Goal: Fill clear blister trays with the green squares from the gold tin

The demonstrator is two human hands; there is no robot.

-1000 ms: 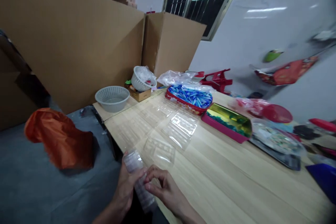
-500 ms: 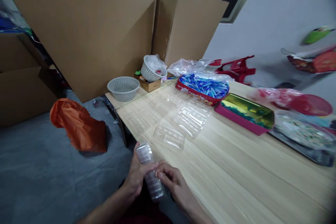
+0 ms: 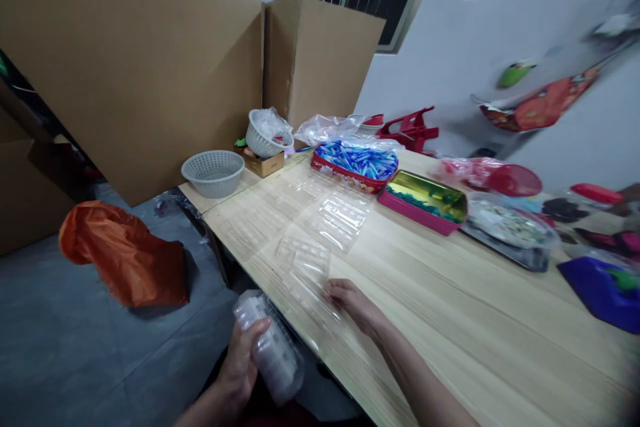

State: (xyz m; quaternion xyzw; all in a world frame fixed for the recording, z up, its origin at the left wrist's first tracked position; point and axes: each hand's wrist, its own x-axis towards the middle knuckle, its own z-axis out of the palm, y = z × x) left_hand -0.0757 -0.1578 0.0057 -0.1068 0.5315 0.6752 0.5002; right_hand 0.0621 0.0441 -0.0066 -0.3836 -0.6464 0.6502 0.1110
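My left hand [image 3: 241, 361] is wrapped round a stack of clear plastic blister trays [image 3: 276, 350], tilted in front of the table's near edge. Over the wooden table [image 3: 430, 320], my right hand [image 3: 354, 303] pinches the edge of a single clear blister tray [image 3: 314, 295], which is blurred and low against the tabletop. Just beyond it lies another clear tray [image 3: 307, 257]. Farther back, more clear trays [image 3: 343, 217] are spread flat, their edges hard to make out.
Behind the trays stand a red tub of blue-and-white slim pieces [image 3: 357, 160] and a pink tin with green pieces [image 3: 425, 203]. A grey basket [image 3: 213, 173] sits at the far left corner. An orange bag [image 3: 127, 253] rests on the floor.
My right hand has left the stack with one tray and moved right over the table. My left hand has shifted slightly left and down with the stack. The view has turned right.
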